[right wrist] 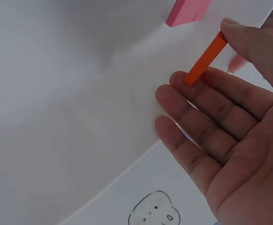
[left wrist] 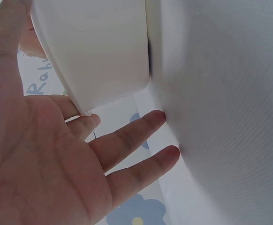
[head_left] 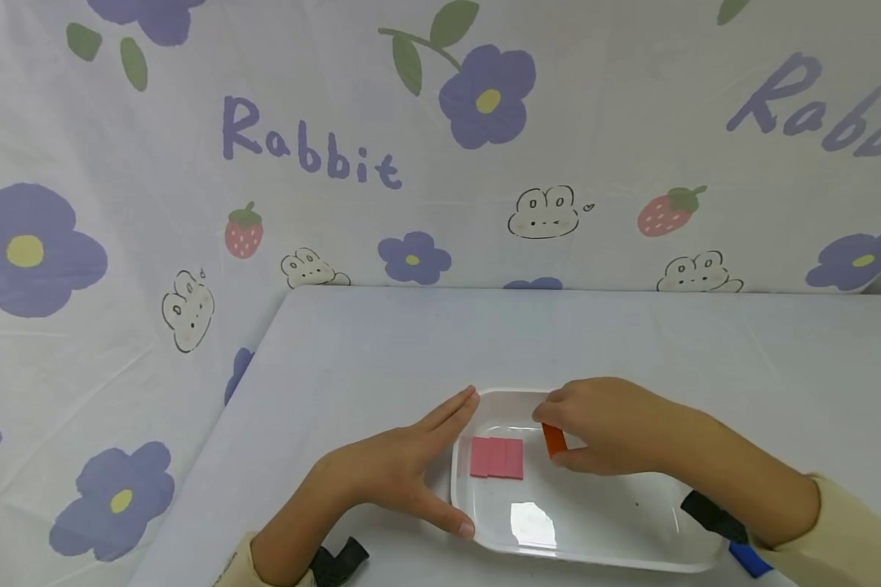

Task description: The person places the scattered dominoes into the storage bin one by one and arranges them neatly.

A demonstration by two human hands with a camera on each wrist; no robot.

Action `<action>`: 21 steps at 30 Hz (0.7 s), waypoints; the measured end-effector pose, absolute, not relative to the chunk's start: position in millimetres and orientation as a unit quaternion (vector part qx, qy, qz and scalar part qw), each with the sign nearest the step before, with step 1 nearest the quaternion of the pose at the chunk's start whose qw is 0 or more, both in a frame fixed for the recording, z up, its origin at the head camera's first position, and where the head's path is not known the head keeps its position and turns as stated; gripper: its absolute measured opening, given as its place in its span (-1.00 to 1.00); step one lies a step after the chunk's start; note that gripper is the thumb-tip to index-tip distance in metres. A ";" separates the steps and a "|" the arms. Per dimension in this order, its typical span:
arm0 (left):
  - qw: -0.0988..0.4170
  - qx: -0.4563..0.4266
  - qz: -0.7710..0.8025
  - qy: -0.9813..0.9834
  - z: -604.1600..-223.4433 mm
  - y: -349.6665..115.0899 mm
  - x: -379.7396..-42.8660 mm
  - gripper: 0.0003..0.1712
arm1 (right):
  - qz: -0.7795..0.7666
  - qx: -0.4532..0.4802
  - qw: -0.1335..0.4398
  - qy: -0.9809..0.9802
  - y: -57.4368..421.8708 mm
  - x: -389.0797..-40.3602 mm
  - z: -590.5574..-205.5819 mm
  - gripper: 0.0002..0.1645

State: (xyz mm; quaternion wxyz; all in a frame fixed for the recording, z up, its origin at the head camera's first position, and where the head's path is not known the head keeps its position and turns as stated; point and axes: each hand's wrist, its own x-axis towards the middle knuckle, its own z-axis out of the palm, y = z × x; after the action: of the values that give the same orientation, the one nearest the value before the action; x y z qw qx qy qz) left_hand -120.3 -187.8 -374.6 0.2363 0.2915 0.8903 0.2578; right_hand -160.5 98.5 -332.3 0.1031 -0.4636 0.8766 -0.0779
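Orange block is pinched lengthwise between thumb and fingertips of the right hand, over the white tray, just right of the pink pieces. Whether the tray floor is touched can't really be told from here. Left hand is spread at the tray's left end. Best done with a light, level pinch and the tray braced. "Rabbit" can be read twice on the printed cloth, one cut off.
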 end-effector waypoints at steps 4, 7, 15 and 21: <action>0.239 0.289 0.261 0.890 -374.4 -187.5 -120.2 0.52 | -0.073 -0.465 0.106 0.876 95.1 -161.6 -335.1 -0.73; 0.242 0.289 0.264 0.888 -374.0 -187.3 -120.1 0.52 | -0.067 -0.460 0.110 0.879 93.1 -161.9 -336.0 -0.72; 0.239 0.293 0.263 0.888 -372.3 -187.5 -119.2 0.52 | -0.048 -0.447 0.112 0.886 88.4 -162.3 -342.1 -0.78; 0.239 0.292 0.264 0.888 -371.5 -187.6 -119.4 0.51 | -0.053 -0.462 0.103 0.879 84.2 -161.0 -346.5 -0.83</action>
State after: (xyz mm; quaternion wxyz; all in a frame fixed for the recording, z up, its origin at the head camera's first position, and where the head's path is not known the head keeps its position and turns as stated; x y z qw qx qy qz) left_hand -119.4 -187.6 -371.5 0.2390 0.2917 0.8878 0.2637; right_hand -161.0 84.2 -346.5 0.1027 -0.4622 0.8792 -0.0531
